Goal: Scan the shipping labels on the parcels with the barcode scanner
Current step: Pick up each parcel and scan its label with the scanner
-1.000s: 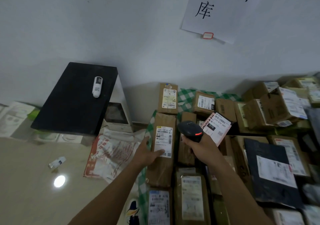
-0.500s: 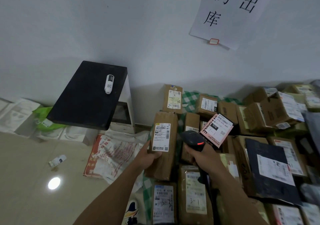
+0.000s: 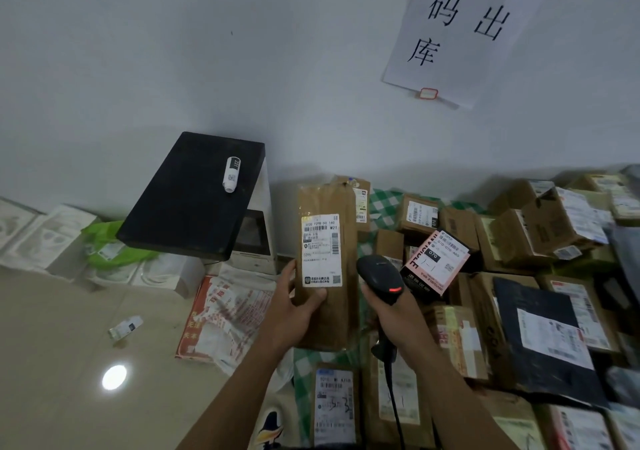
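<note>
Nearest, a flat brown parcel [image 3: 334, 404] lies label-up on a green-and-white checked cloth [image 3: 382, 205] spread under the pile. Just beyond, the left hand [image 3: 294, 314] holds a tall brown paper parcel [image 3: 332, 314] upright. The thumb lies across its front and the fingers [image 3: 286, 276] are clamped round its left edge. Its white shipping label [image 3: 321, 250] faces the camera. To the right, the right hand [image 3: 398, 314] has its fingers closed round the handle of a black barcode scanner [image 3: 379, 276]. The scanner's head, red light lit, sits just beside the parcel's right edge. Farther right, brown cardboard boxes [image 3: 533, 238] crowd together, among them a pink-and-black box [image 3: 436, 262] and a flat black parcel [image 3: 540, 328]. Far left, a small white cylinder [image 3: 231, 174] lies on a black slab [image 3: 187, 207]. A white paper sign [image 3: 464, 34] hangs on the far wall.
</note>
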Demonstrator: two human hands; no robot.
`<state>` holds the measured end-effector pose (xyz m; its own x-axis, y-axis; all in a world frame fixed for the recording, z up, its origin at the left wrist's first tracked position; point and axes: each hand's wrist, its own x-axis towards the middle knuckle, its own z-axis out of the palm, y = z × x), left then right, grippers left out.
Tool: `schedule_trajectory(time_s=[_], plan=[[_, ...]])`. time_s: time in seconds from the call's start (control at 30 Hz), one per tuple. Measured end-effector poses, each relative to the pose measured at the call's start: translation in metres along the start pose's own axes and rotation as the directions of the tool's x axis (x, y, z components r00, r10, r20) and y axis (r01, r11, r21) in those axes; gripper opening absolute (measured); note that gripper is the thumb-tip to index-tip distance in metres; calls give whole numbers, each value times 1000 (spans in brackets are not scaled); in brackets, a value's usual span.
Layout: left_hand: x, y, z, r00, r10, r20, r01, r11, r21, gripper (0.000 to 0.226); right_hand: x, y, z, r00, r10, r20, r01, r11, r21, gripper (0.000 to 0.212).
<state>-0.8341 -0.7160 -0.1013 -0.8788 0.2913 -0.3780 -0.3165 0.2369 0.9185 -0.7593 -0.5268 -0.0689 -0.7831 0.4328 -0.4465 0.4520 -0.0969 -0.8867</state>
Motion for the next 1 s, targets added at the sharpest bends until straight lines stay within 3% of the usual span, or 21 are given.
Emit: schedule_trajectory(time_s=[0.1,0.2,0.4,0.57,0.77,1.0], plan=[[-10,15,13,997,78,8,-78,997,-13,76,-4,-7,-6,997,-80,-10,80,994,75,65],[-17,23,26,990,141,22,-141,990,-13,76,-8,-11,-16,992,-130,-9,130,986,109,76],[-21,34,25,971,200,132,-200,980,-14,61,-16,-16,-39,990,-132,-47,138,980,144,67],[-19,44,21,887,283,365,-324,944,56,74,-25,-21,-41,983,-152,-101,164,979,119,68],[-10,52,8,902,252,350,-283,958,40,97,-33,-33,-39,969,-226,-96,235,968,86,49],[6,48,-16,911,227,345,-296,942,160,110,-39,-53,-47,973,-160,-164,163,987,5,31]])
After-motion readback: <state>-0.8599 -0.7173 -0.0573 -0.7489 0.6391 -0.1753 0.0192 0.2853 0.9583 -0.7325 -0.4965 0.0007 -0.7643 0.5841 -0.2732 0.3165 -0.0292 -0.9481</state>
